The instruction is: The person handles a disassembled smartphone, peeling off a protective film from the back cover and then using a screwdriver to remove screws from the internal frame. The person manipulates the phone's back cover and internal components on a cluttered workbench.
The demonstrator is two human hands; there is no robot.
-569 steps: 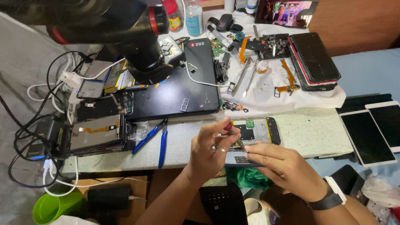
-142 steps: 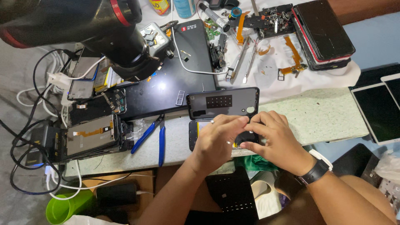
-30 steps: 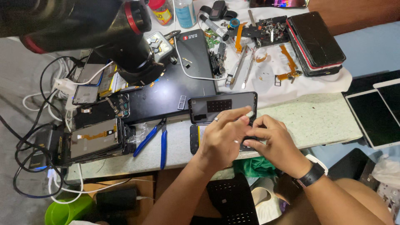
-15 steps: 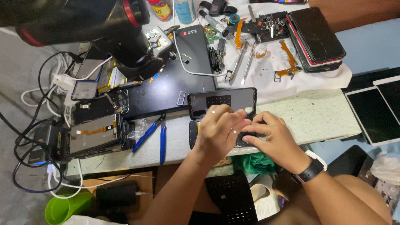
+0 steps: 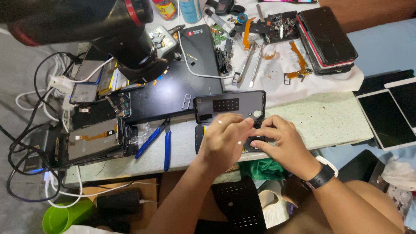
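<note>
Black phone [image 5: 203, 138] — under left hand [image 5: 225, 141], right hand [image 5: 284, 145]

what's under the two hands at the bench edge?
An opened phone lies under the left hand and right hand; only its left end and a dark part between the fingers show. The rest is covered. A separate dark back cover lies just behind.

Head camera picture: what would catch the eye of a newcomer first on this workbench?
First, the two hands at the front edge: the left hand and the right hand meet over an opened phone, with a dark phone back cover lying just behind. Next, the large black microscope leans in from the upper left. Blue-handled pliers lie left of the hands.
</note>
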